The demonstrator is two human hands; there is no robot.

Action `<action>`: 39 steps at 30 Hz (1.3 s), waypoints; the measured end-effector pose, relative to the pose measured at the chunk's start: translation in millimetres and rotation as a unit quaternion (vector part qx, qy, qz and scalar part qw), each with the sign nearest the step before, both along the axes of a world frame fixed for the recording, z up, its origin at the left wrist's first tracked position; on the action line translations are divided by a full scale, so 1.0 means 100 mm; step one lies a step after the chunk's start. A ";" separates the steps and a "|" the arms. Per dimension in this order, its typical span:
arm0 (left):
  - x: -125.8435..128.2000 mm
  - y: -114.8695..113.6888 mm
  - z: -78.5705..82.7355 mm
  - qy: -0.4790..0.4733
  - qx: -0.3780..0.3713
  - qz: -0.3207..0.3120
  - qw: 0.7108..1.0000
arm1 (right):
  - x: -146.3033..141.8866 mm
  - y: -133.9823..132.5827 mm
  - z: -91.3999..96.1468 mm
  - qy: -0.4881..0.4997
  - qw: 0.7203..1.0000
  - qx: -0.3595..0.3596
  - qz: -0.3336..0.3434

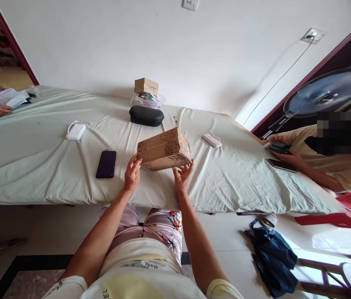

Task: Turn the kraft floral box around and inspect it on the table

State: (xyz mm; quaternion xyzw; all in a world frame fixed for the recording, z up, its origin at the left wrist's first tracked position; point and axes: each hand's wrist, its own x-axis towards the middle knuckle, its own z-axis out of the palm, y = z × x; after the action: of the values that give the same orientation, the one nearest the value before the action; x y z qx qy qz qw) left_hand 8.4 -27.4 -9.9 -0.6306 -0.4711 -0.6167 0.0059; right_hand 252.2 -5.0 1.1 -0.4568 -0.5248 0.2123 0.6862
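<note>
A brown cardboard box [159,149] with dark scribbled lines on its sides is tilted between my two hands above the cloth-covered table. My left hand [132,172] grips its lower left corner, the thumb and fingers closed on the edge. At the lower right end, my right hand [183,176] holds the box from beneath, fingers curled against its edge. A dark smartphone [106,164] lies to the left of my left hand. Behind the box sits a black zippered case [146,116]. To the right lies a white power bank with a strap [212,140].
Another white power bank [76,131] lies on the left. At the wall, a small carton [146,86] rests on a clear plastic tub [147,101]. A person on the right handles a dark object [279,147] beside a tablet [283,165]. Another person's hands hold papers [9,98] at far left.
</note>
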 end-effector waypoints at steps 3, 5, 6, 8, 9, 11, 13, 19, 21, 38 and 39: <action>-0.03 -0.01 0.01 -0.020 -0.002 0.012 1.000 | 0.03 0.02 -0.03 0.016 1.000 -0.014 -0.014; -0.03 0.00 0.00 -0.041 -0.012 0.016 0.999 | 0.06 0.02 -0.05 0.007 0.998 -0.041 -0.041; -0.03 0.00 0.00 -0.053 -0.023 0.015 0.998 | 0.08 0.02 -0.05 -0.001 0.997 -0.058 -0.052; -0.02 0.02 -0.02 -0.076 -0.053 0.009 0.996 | 0.10 0.01 -0.04 -0.020 0.994 -0.090 -0.062; -0.02 0.03 -0.04 -0.087 -0.068 0.007 0.994 | 0.10 0.01 -0.04 -0.030 0.992 -0.103 -0.062; -0.02 0.06 -0.08 -0.098 -0.096 0.015 0.990 | 0.10 0.00 -0.03 -0.054 0.989 -0.126 -0.057; -0.02 0.09 -0.12 -0.094 -0.119 0.026 0.988 | 0.08 -0.01 -0.01 -0.082 0.984 -0.146 -0.059; -0.03 0.11 -0.14 -0.053 -0.196 0.034 0.979 | 0.05 -0.01 0.00 -0.134 0.975 -0.166 -0.059; -0.01 0.10 -0.12 -0.025 -0.219 0.057 0.974 | 0.05 0.00 -0.02 -0.150 0.973 -0.161 -0.068; 0.02 0.03 0.00 0.019 -0.262 0.097 0.960 | 0.03 0.04 -0.11 -0.190 0.962 -0.167 -0.100; 0.02 0.03 0.00 0.019 -0.260 0.096 0.961 | 0.03 0.04 -0.11 -0.189 0.963 -0.166 -0.096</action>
State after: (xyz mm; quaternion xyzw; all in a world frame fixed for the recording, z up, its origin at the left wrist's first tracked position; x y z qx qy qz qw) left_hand 10.5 -24.1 -9.6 -0.5739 -0.6733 -0.4574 -0.0896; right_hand 254.8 -0.8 -9.8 -0.6444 -0.5558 0.1399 0.5061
